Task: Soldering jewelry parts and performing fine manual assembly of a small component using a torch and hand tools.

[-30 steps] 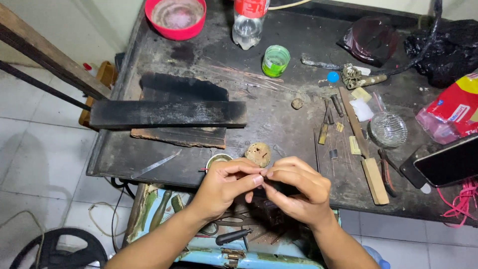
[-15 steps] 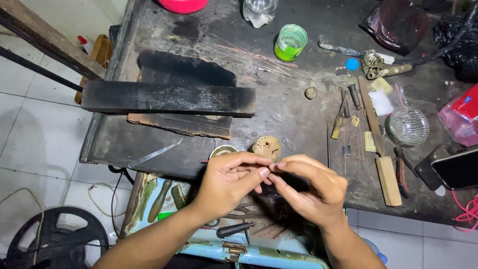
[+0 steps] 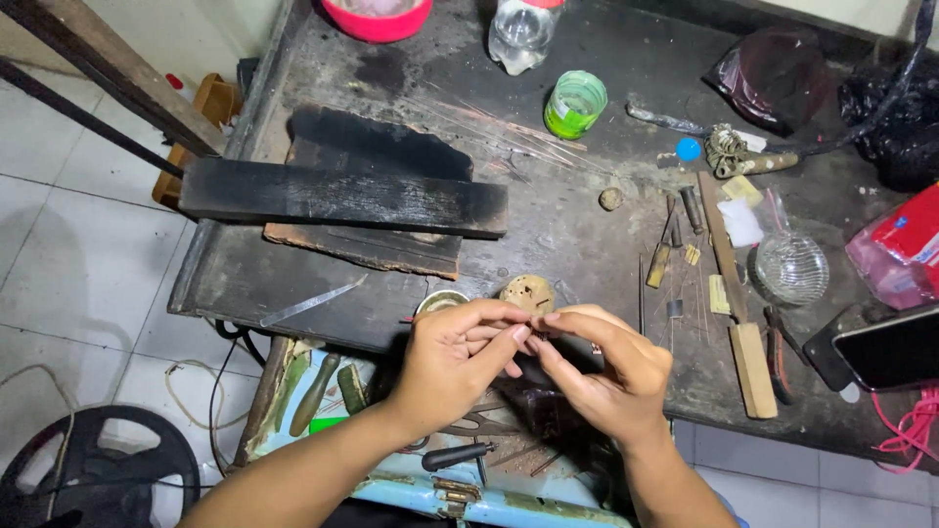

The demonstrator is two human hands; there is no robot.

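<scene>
Head view: our left hand (image 3: 455, 362) and right hand (image 3: 611, 376) meet fingertip to fingertip, pinching a small item too tiny to identify, at the near edge of the dark workbench (image 3: 548, 225). A round perforated disc (image 3: 526, 292) lies just beyond the fingers.

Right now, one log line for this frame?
left hand: fingertips pinched with right | right hand: same, item hidden | location: front edge of dark workbench | nearby: round perforated disc

- Surface (image 3: 587, 215): dark, matt, scuffed and grimy.
- Long plank (image 3: 342, 196): charred black, rough wood.
- Green cup (image 3: 574, 104): glossy plastic.
- Small bowl (image 3: 792, 267): clear ribbed glass.
</scene>
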